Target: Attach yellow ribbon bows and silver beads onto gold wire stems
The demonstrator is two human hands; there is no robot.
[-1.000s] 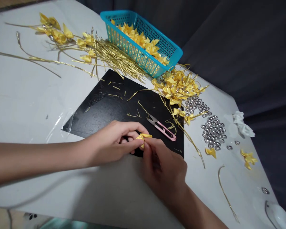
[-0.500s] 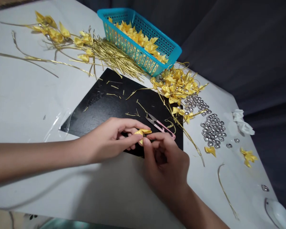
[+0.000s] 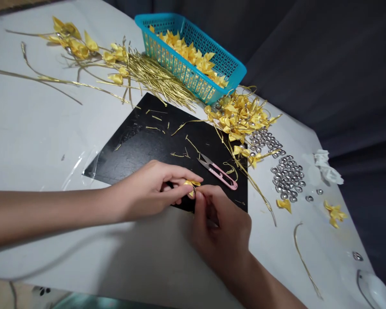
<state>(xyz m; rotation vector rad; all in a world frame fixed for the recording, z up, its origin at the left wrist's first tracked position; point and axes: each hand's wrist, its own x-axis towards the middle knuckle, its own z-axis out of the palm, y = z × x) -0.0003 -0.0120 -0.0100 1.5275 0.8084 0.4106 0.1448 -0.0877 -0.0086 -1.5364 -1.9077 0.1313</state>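
Yellow satin, folded into a small ribbon bow [image 3: 190, 184], sits pinched between both hands just above the near edge of the black mat [image 3: 148, 137], toward the middle of the desk [image 3: 35, 128]. The left hand [image 3: 148, 191] clamps the bow between thumb and forefinger, its fingers [image 3: 183, 174] closed on the fold; the right hand [image 3: 221, 231] meets it from the near side, fingertips closed on the bow's underside, though whether a thin gold wire runs between them is too small to tell. The step in hand looks like gathering or binding the bow at its waist. Any further move calls for a steady left pinch so the folds do not spring open, and small, close work from the right fingertips. Pink snips [image 3: 218, 171] lie on the mat just beyond the hands, untouched. Further toward the far right edge stand a blue basket [image 3: 193, 81] of yellow pieces, a heap of wired bows [image 3: 241, 113] and a scatter of silver beads [image 3: 287, 176]; a sheaf of gold wires [image 3: 154, 77] lies along the far edge.
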